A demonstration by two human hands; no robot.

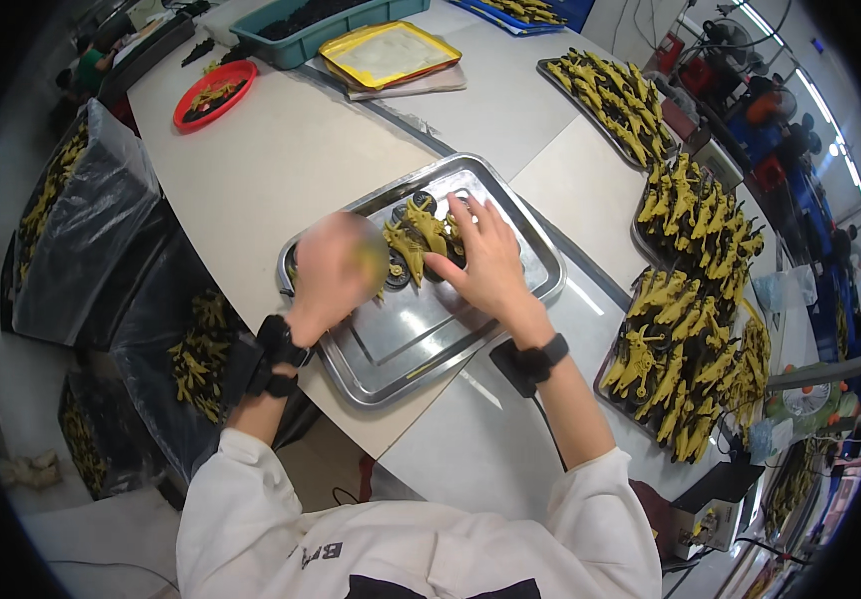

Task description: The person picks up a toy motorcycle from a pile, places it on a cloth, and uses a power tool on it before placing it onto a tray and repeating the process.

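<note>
1. Work items: a small cluster of yellow-green parts [419, 230] and round black pieces [398, 272] lies in the upper half of the metal tray [406, 344]; its lower half is bare.
2. Right hand [490, 262]: thumb and fingers apart, at the right side of the cluster. Firm contact cannot be confirmed.
3. Left hand [331, 270]: above the tray's left side. Blur covers the fingers; whether they are closed on a part cannot be told.
4. Step in hand (judgement): handling individual parts over the tray. The next move appears to call for a fingertip grip on one part, leaving its neighbours undisturbed.
5. Surface [251, 190]: pale, carrying the tray near the person. Along its far side stand a red dish [207, 119], a green bin [351, 32] of dark pieces and a yellow tray [391, 55].
6. Right side: filled racks [685, 344] of yellow-green and black pieces.
7. Room: plastic-lined containers [106, 200] at left; fans [775, 105] and strip lights [855, 175] at right.
</note>
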